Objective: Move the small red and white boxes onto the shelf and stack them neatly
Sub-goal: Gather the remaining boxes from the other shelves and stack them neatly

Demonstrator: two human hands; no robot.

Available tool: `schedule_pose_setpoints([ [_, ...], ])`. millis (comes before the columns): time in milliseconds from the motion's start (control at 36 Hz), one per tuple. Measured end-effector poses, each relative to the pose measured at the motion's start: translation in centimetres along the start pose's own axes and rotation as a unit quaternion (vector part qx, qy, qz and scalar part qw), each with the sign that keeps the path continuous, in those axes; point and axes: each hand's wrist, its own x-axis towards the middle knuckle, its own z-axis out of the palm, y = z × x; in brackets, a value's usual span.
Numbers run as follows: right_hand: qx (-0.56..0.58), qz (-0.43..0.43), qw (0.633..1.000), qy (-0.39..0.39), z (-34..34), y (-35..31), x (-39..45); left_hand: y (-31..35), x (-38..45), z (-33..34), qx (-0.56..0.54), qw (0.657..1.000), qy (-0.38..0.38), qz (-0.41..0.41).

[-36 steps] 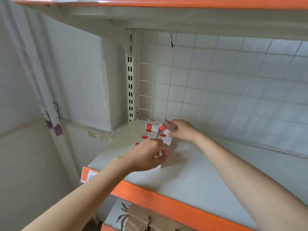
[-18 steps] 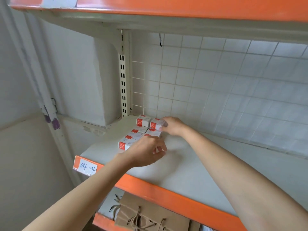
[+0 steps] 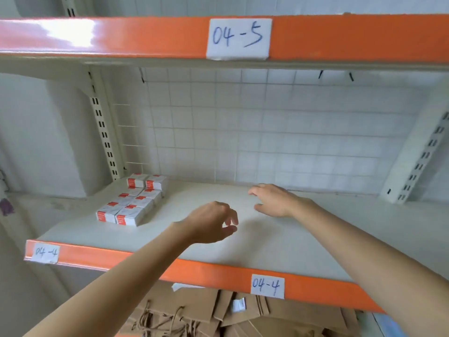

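Observation:
Several small red and white boxes (image 3: pixel 132 203) lie in two tidy rows at the back left corner of the white shelf (image 3: pixel 303 239), the rearmost pair stacked higher than the rest. My left hand (image 3: pixel 211 222) hovers over the middle of the shelf, to the right of the boxes, fingers loosely curled and holding nothing. My right hand (image 3: pixel 273 200) is further back and to the right, fingers relaxed over the shelf surface, also holding nothing. Neither hand touches the boxes.
The shelf's orange front edge (image 3: pixel 194 268) carries labels reading 04-4. An upper orange beam (image 3: pixel 121 37) labelled 04-5 hangs overhead. A wire grid panel (image 3: pixel 267 130) backs the shelf. Brown paper bags (image 3: pixel 230 314) lie on the level below.
Both hands have let go of the boxes and drawn back to the right, away from the stack. The view has tilted up and shifted right.

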Motion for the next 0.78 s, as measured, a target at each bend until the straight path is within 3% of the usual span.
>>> schedule_pose_setpoints([
  [250,-0.058,0.1,0.993,0.003,0.7,12.7,-17.3,15.4,9.6,5.6,-0.015,0.988,-0.033,0.147],
  [444,0.022,0.231,0.97,0.076,0.6,20.7,-28.2,27.0,14.5,10.2,-0.036,0.967,-0.068,0.243],
  [611,0.057,0.308,0.944,0.106,2.8,25.7,-35.6,33.8,19.2,13.3,-0.05,0.949,-0.072,0.302],
  [778,0.018,0.343,0.933,0.111,1.4,33.0,-39.1,40.7,25.5,15.1,-0.069,0.944,-0.048,0.319],
])
